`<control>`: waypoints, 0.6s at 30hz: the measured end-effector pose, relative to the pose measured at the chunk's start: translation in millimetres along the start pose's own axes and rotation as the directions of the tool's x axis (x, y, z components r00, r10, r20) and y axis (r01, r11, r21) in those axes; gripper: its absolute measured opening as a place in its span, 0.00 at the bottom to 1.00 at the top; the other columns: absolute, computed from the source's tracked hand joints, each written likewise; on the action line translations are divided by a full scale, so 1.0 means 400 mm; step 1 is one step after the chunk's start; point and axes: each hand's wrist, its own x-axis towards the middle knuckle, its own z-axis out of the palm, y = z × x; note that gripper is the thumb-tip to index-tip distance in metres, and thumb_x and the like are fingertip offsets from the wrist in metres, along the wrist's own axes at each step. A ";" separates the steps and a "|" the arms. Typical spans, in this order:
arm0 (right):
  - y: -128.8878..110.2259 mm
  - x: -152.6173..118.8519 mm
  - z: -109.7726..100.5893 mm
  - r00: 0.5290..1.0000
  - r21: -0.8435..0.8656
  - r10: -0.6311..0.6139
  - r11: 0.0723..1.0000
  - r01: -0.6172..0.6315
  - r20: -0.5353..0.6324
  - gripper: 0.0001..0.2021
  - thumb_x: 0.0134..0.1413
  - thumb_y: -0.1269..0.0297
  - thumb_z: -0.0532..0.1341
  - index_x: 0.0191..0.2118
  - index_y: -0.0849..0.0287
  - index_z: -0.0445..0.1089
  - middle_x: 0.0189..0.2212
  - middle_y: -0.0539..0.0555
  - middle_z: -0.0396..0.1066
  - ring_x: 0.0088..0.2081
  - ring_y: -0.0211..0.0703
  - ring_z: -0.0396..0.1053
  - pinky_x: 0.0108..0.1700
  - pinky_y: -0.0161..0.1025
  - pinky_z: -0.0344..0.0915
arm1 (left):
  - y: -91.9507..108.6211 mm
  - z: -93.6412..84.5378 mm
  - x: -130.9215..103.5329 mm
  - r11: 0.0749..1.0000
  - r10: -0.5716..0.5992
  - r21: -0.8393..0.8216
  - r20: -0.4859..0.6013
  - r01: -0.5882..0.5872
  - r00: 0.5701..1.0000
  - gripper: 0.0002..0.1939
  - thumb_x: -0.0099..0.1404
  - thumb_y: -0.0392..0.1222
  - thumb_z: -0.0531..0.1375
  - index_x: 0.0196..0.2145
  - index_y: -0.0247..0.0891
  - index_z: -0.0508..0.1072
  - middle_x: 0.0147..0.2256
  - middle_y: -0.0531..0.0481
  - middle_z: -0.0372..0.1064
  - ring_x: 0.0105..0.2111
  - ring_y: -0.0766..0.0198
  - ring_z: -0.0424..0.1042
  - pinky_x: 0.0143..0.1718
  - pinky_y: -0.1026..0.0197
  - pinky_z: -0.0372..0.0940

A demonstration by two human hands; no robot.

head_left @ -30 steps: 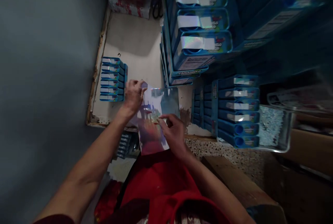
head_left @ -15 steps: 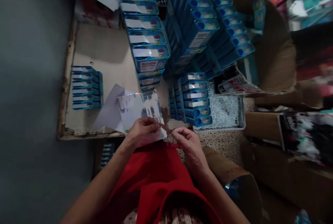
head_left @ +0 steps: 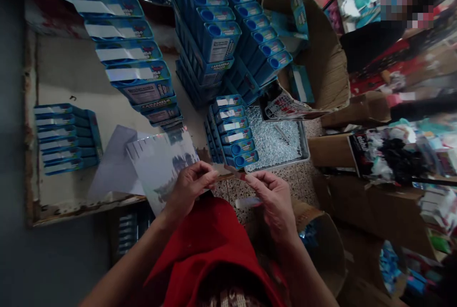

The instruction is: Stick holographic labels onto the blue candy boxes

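My left hand (head_left: 191, 185) is closed in a pinch over the right side of a shiny silver sheet (head_left: 153, 157); what its fingertips hold, if anything, is too small to make out. Across from it, my right hand (head_left: 274, 200) is closed, with a thin reddish-brown piece (head_left: 235, 172) sticking out from its thumb and fingertips toward the left hand. I cannot tell this piece's kind. A pale, shiny strip (head_left: 248, 202) shows beside the right fingers. Just beyond the hands stand small blue candy boxes (head_left: 237, 123), several with whitish strips on their tops.
More blue boxes (head_left: 139, 76) stand in rows on the worn white table (head_left: 60, 69). A smaller group of boxes (head_left: 66, 138) lies at left. A metal tray (head_left: 306, 147) holds small pale pieces. Cardboard boxes (head_left: 330, 74) crowd the right, near a co-worker's dark sleeve (head_left: 371, 43).
The view has turned to the right, so the table and boxes sit further left. My hands have drawn slightly apart, and a pale strip now shows beside my right fingers.
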 end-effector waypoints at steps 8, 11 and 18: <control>-0.067 0.030 -0.018 0.998 -0.056 -0.005 0.998 0.008 0.057 0.14 0.49 0.51 0.73 0.30 0.56 0.79 0.24 0.49 0.72 0.23 0.35 0.61 0.22 0.32 0.56 | -0.001 0.006 0.028 0.997 0.077 0.001 -0.149 -0.078 0.986 0.19 0.59 0.58 0.68 0.38 0.41 0.74 0.33 0.51 0.73 0.30 0.64 0.72 0.33 0.61 0.71; -0.094 0.037 -0.022 0.994 -0.083 -0.011 0.996 0.020 0.104 0.14 0.49 0.51 0.73 0.30 0.56 0.79 0.24 0.49 0.72 0.23 0.35 0.61 0.21 0.31 0.57 | 0.008 0.018 0.050 0.998 0.048 -0.047 -0.040 -0.050 0.998 0.27 0.53 0.53 0.72 0.49 0.41 0.76 0.41 0.47 0.77 0.34 0.62 0.75 0.34 0.61 0.72; -0.093 0.076 -0.015 0.989 -0.170 -0.062 0.982 0.084 0.133 0.14 0.51 0.50 0.72 0.30 0.56 0.80 0.23 0.50 0.72 0.24 0.37 0.64 0.22 0.33 0.61 | 0.028 0.050 0.059 0.993 0.116 -0.013 -0.102 -0.118 0.988 0.16 0.55 0.54 0.72 0.28 0.39 0.77 0.24 0.53 0.69 0.25 0.66 0.66 0.27 0.63 0.62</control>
